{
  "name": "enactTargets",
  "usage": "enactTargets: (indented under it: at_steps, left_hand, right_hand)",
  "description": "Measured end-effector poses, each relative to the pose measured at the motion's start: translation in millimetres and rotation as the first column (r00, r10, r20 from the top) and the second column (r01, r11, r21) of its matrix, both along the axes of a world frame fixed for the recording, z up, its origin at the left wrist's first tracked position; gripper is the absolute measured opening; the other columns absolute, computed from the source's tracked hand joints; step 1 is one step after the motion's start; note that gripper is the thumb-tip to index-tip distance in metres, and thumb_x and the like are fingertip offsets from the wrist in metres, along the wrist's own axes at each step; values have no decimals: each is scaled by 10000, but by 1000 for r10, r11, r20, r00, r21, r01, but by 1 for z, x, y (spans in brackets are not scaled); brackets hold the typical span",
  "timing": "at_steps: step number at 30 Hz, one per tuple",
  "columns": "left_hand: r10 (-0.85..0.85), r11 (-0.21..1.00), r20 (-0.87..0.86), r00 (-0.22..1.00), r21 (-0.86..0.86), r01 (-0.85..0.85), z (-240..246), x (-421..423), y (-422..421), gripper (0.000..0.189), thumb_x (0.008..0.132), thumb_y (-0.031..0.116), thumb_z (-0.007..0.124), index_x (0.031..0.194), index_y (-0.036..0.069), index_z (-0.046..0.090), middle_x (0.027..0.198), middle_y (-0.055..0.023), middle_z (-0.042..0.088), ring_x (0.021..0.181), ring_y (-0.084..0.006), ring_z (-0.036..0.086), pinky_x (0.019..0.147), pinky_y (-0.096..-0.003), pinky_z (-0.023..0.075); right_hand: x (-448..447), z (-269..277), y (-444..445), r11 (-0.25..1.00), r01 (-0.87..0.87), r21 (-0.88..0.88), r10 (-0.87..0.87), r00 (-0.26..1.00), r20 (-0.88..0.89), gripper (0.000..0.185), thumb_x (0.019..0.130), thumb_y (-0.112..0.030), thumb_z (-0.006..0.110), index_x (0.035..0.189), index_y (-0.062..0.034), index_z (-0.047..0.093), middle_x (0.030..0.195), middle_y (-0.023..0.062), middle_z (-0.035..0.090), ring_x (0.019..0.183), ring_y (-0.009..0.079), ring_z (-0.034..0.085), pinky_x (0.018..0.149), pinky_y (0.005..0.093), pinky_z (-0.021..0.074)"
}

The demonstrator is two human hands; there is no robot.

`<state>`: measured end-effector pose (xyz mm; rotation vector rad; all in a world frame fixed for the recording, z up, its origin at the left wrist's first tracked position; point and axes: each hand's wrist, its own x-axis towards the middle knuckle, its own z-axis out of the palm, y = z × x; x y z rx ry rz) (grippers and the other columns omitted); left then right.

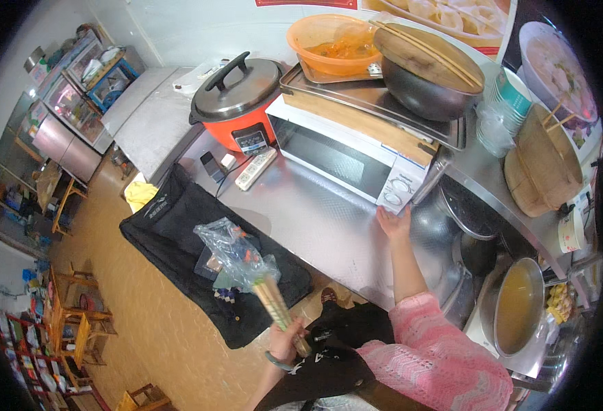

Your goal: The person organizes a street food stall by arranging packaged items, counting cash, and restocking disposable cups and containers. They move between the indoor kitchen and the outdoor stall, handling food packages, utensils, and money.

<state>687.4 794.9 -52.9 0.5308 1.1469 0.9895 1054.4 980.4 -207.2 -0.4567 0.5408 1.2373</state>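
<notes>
My left hand [287,339] is closed around a bundle of chopsticks [273,303] at the lower middle. Their far ends meet a clear plastic bag [229,246], and I cannot tell whether they reach into it. Behind lies a black fabric item [173,246] with pale printing, beside the steel counter [306,226]; small things partly covered by the bag sit on it. My right hand [395,222], fingers apart, touches the lower front corner of a white microwave oven [332,154], below its two dials.
A red rice cooker [239,108] stands left of the microwave, near a power strip [256,168] and a dark phone-like device [213,167]. Above the microwave, a tray [332,100] bears an orange basin [306,46] and a lidded black pot [419,87]. To the right is a pot of yellowish liquid [519,308].
</notes>
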Motion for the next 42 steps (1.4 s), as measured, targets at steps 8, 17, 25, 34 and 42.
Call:
enactTargets:
  at_steps: [8, 17, 25, 34, 42]
  left_hand:
    - [67, 997, 127, 990, 23, -71, 3, -26, 103, 123, 769, 59, 592, 782, 69, 471, 579, -3, 462, 499, -108, 459, 525, -272, 441]
    - [-122, 990, 120, 985, 91, 111, 25, -35, 164, 118, 778, 77, 584, 778, 92, 466, 571, 9, 450, 502, -98, 458, 529, -270, 435]
    - [-161, 984, 134, 978, 96, 149, 20, -43, 174, 121, 774, 73, 594, 787, 80, 473, 576, 15, 450, 497, -81, 450, 521, -255, 434]
    - [-274, 960, 132, 953, 91, 263, 13, -35, 174, 137, 770, 66, 596, 863, 53, 497, 650, 2, 497, 480, -70, 444, 488, -226, 421]
    - [-230, 965, 224, 947, 177, 193, 13, -35, 172, 328, 757, -27, 531, 1076, 20, 471, 1149, -132, 496, 504, -51, 471, 456, -177, 401]
  right_hand:
    - [-13, 19, 3, 1000, -11, -2, 11, 999, -30, 665, 716, -558, 522, 1175, -112, 342, 1098, 186, 387, 965, 309, 418, 817, 440, 379]
    - [-18, 29, 8, 985, 72, -158, -70, 997, 19, 785, 654, -643, 517, 1213, -132, 312, 1083, 208, 408, 959, 315, 419, 787, 442, 352]
    - [-18, 13, 10, 993, 97, -70, -90, 991, 97, 800, 607, -617, 571, 1214, -151, 336, 1138, 151, 429, 1023, 286, 385, 861, 474, 259]
    - [-49, 17, 11, 996, 35, -79, -18, 979, 205, 489, 773, -513, 440, 1071, -128, 485, 999, 65, 547, 852, 225, 460, 772, 403, 333]
    - [-103, 31, 65, 752, -214, -624, 589, -207, 781, 175, 773, -131, 555, 878, -3, 610, 819, 78, 625, 728, 159, 571, 666, 267, 432]
